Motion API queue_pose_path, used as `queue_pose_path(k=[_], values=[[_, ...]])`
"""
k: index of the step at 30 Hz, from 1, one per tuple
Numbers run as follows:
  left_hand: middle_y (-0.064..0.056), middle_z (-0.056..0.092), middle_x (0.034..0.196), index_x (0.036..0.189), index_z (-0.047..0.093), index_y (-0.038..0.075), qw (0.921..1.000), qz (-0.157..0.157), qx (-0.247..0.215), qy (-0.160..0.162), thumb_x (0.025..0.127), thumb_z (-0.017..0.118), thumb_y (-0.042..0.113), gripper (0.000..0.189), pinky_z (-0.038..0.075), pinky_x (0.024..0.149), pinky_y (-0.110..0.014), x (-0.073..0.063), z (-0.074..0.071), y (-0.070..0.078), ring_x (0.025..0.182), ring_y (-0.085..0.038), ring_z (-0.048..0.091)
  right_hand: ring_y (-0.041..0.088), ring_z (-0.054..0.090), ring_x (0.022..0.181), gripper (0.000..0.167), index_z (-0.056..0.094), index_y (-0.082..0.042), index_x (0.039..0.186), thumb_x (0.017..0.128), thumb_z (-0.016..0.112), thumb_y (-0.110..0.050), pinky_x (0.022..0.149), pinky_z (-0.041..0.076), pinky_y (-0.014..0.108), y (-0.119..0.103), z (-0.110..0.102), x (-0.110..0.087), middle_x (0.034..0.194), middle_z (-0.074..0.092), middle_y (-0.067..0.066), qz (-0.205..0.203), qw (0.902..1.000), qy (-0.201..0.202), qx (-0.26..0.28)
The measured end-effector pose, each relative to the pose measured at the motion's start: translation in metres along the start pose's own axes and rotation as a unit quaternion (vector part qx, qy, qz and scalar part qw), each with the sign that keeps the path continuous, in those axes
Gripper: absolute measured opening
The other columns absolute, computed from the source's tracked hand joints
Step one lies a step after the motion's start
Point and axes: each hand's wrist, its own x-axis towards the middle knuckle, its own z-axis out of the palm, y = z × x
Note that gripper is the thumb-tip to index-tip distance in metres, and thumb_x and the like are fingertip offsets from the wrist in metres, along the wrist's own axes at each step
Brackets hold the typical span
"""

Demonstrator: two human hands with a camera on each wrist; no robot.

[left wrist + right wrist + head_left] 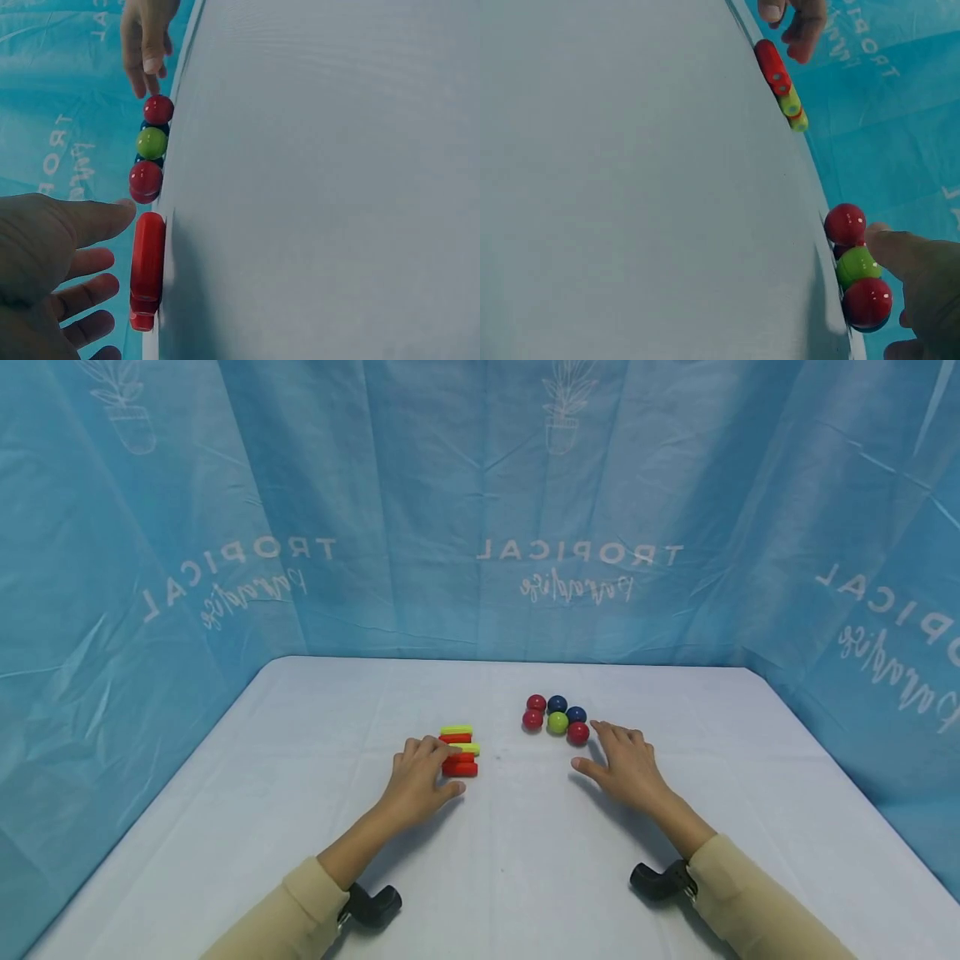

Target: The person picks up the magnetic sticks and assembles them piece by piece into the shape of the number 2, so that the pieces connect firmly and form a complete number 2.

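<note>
My left hand [420, 781] hovers over the left side of a stack-like row of red and yellow-green cylinders [461, 770], its fingers spread and holding nothing. In the left wrist view the thumb and fingers stand apart beside the nearest red cylinder [148, 259]. My right hand [626, 766] is just right of a group of glossy balls, fingers loosely extended, nothing held. The group has red balls [578, 733], dark blue balls [557, 704] and one green ball [557, 722]. The right fingertips are close to the nearest red ball; whether they touch it I cannot tell.
A white cloth-covered table [517, 860] lies under everything. Blue curtains [480, 510] with mirrored lettering surround its back and sides. A black curved wrist mount [371, 907] sits at the left sleeve, another mount [660, 882] at the right.
</note>
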Motion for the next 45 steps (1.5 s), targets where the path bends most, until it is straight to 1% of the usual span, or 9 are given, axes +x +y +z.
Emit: queue_pose_path(k=[5, 11, 15, 22, 30, 41, 45], values=[[-0.008, 0.056, 0.112, 0.116, 0.063, 0.01, 0.9996, -0.012, -0.024, 0.003, 0.077, 0.076, 0.024, 0.044, 0.035, 0.085, -0.042, 0.003, 0.002, -0.001, 0.108, -0.024, 0.042, 0.043, 0.036, 0.127, 0.072, 0.04, -0.008, 0.141, 0.085, 0.063, -0.047, 0.102, 0.028, 0.061, -0.001, 0.0, 0.012, 0.14, 0.044, 0.021, 0.015, 0.9992, 0.0, 0.037], [-0.006, 0.058, 0.105, 0.111, 0.066, 0.011, 0.9994, -0.018, -0.028, 0.003, 0.077, 0.076, 0.023, 0.037, 0.033, 0.082, -0.039, 0.007, 0.006, -0.002, 0.103, -0.022, 0.043, 0.04, 0.04, 0.119, 0.062, 0.047, -0.009, 0.134, 0.085, 0.065, -0.042, 0.099, 0.03, 0.058, -0.001, 0.0, 0.023, 0.132, 0.051, 0.02, 0.019, 0.997, 0.011, 0.074], [-0.005, 0.058, 0.102, 0.108, 0.067, 0.011, 0.9994, -0.021, -0.026, 0.005, 0.077, 0.076, 0.022, 0.034, 0.032, 0.081, -0.039, 0.009, 0.007, -0.002, 0.1, -0.021, 0.043, 0.038, 0.043, 0.115, 0.056, 0.052, -0.007, 0.129, 0.085, 0.066, -0.039, 0.097, 0.032, 0.055, 0.001, 0.002, 0.029, 0.127, 0.055, 0.019, 0.017, 0.9961, 0.018, 0.085], [-0.004, 0.058, 0.099, 0.103, 0.068, 0.012, 0.9992, -0.028, -0.025, 0.011, 0.076, 0.076, 0.021, 0.03, 0.032, 0.079, -0.038, 0.011, 0.008, -0.003, 0.097, -0.021, 0.044, 0.036, 0.043, 0.113, 0.054, 0.053, -0.007, 0.128, 0.085, 0.066, -0.037, 0.093, 0.036, 0.053, 0.004, 0.005, 0.036, 0.126, 0.056, 0.018, 0.039, 0.9952, -0.004, 0.09], [-0.004, 0.059, 0.098, 0.101, 0.069, 0.013, 0.999, -0.034, -0.026, 0.013, 0.075, 0.077, 0.021, 0.029, 0.032, 0.078, -0.037, 0.013, 0.011, -0.006, 0.095, -0.02, 0.044, 0.033, 0.044, 0.112, 0.05, 0.052, -0.008, 0.128, 0.086, 0.066, -0.032, 0.091, 0.038, 0.051, 0.009, 0.008, 0.039, 0.123, 0.059, 0.015, 0.044, 0.9929, -0.012, 0.11], [-0.003, 0.059, 0.094, 0.099, 0.071, 0.012, 0.999, -0.039, -0.006, 0.021, 0.076, 0.076, 0.022, 0.026, 0.031, 0.075, -0.036, 0.013, 0.013, -0.008, 0.091, -0.019, 0.045, 0.03, 0.046, 0.108, 0.046, 0.053, -0.009, 0.127, 0.086, 0.067, -0.025, 0.088, 0.038, 0.048, 0.011, 0.011, 0.039, 0.118, 0.062, 0.014, 0.047, 0.9927, -0.01, 0.111], [-0.003, 0.061, 0.097, 0.1, 0.072, 0.013, 0.999, -0.039, -0.01, 0.019, 0.076, 0.076, 0.022, 0.025, 0.031, 0.076, -0.035, 0.012, 0.013, -0.007, 0.093, -0.019, 0.045, 0.03, 0.046, 0.106, 0.046, 0.054, -0.008, 0.127, 0.085, 0.067, -0.025, 0.085, 0.04, 0.046, 0.012, 0.01, 0.036, 0.117, 0.062, 0.014, 0.048, 0.9922, -0.011, 0.115]])
